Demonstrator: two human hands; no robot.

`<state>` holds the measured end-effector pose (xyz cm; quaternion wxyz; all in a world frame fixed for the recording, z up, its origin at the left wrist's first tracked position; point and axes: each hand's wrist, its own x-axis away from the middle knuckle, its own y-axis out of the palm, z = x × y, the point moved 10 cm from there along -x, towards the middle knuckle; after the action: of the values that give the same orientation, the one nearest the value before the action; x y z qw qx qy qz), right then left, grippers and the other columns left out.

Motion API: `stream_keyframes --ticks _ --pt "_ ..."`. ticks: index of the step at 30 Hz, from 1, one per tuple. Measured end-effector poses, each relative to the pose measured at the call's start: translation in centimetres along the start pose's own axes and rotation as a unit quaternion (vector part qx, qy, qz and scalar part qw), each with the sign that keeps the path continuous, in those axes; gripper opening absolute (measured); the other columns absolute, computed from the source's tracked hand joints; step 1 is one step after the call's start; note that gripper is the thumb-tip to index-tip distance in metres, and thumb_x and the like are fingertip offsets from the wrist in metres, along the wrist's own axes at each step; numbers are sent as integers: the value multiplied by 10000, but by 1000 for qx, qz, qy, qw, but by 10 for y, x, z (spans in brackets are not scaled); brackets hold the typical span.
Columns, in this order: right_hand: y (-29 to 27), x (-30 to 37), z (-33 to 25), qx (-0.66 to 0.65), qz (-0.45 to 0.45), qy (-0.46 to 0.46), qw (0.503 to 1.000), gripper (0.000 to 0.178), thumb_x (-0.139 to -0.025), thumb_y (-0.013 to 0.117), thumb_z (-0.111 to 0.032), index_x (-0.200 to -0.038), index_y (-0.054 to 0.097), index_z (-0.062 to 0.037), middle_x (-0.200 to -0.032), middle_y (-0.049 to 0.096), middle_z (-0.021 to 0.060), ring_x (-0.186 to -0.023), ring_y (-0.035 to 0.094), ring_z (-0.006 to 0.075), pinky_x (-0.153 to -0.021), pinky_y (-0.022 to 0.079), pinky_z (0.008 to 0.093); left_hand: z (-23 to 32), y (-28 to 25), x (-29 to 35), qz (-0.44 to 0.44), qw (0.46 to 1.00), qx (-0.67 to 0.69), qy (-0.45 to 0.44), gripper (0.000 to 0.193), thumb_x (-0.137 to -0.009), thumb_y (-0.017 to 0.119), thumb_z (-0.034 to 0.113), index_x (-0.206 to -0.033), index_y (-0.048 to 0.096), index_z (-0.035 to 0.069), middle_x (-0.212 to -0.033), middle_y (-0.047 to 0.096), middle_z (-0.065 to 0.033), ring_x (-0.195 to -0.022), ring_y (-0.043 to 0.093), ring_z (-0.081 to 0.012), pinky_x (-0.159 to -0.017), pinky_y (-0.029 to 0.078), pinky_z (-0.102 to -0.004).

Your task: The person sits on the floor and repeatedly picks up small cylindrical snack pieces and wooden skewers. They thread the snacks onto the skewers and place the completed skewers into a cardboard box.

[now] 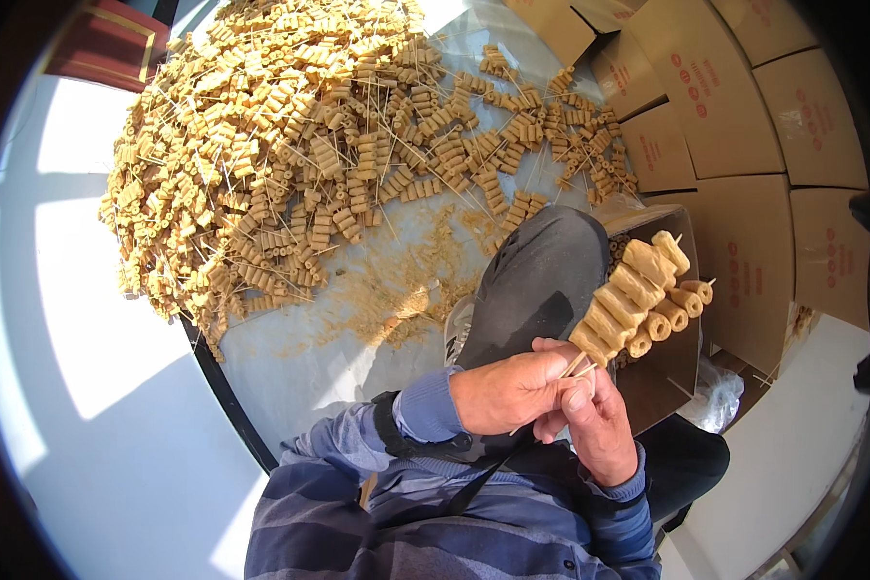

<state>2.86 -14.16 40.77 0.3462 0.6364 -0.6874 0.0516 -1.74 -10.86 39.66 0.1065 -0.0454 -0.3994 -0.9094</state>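
In front of my right knee, several skewers of tan, rolled food pieces (630, 292) point up and to the right, gathered in a small bunch. Their thin wooden stick ends (578, 368) come together between my two hands. My left hand (512, 390) is closed round the sticks from the left, its fingertips partly hidden. From below, my right hand (604, 425) pinches the same ends between thumb and fingers. Some rolls in the bunch show hollow round ends; others show wrinkled sides.
A big heap of similar skewers (290, 145) covers the pale floor sheet ahead and to the left. Crumbs (396, 280) lie before it. An open cardboard box (669, 372) holding skewers stands beside my right leg. Stacked cartons (710, 92) rise at right, near a clear plastic bag (717, 394).
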Motion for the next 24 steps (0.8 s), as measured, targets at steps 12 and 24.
stream_keyframes --ticks 12,24 --pt "-61 2 -9 -157 208 -123 958 361 -1089 454 -360 -1151 598 -35 -1147 684 153 -1006 673 262 -924 532 407 4 -30 -11 -86 979 -167 -82 425 -1083 471 341 -1263 522 -40 -980 643 -90 -785 644 -153 -703 562 -281" --pt "-163 62 34 -179 326 -34 928 305 -1119 362 -346 -1126 539 -98 -631 466 12 -576 509 180 -618 482 355 35 -469 41 639 514 -475 -319 788 -902 613 629 -1353 563 -16 -1296 635 -260 -1191 629 -390 -998 511 -489"
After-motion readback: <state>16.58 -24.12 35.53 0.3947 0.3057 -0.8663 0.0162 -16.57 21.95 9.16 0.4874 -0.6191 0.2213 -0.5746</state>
